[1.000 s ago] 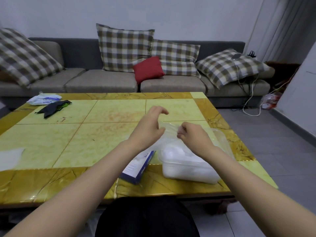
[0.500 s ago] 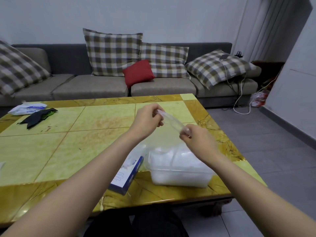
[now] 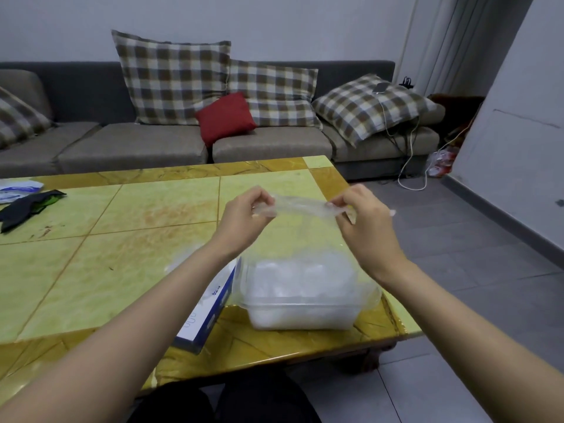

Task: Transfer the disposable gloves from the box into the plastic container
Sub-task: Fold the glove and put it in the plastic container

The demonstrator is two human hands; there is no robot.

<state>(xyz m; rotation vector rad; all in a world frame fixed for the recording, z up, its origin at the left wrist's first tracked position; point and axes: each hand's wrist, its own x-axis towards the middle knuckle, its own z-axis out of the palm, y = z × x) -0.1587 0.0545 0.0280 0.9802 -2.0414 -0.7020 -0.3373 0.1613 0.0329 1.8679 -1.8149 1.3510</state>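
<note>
Indoors, at a low table (image 3: pixel 122 239) of yellow-green tiles with an amber border, a seated person stretches a thin, clear disposable plastic glove (image 3: pixel 300 206) between two bare hands. At the table's far left edge lie a white-and-blue plastic packet (image 3: pixel 18 190) and, just beside it, a crumpled black cloth with a green patch (image 3: pixel 27 207).

Nearer the person, a flat blue-and-white cardboard box (image 3: pixel 210 312) rests close to the front edge, partly hidden by the left forearm. The left hand (image 3: pixel 244 218), fingers curled, pinches one end of the glove. The film runs taut across to the right hand (image 3: pixel 363 221), whose thumb and fingertips grip the other end.

The glove is held in the air directly above a clear, rectangular plastic container (image 3: pixel 305 303), which stands just to the right of the box, near the table's front right corner. A cloudy white heap of gloves fills it nearly to the rim.

Behind the table runs a grey sofa (image 3: pixel 122 148) with brown plaid cushions (image 3: pixel 174 80) and one small red cushion (image 3: pixel 225 117). A white cable (image 3: pixel 412 166) trails from the rightmost cushion to the grey tiled floor.
</note>
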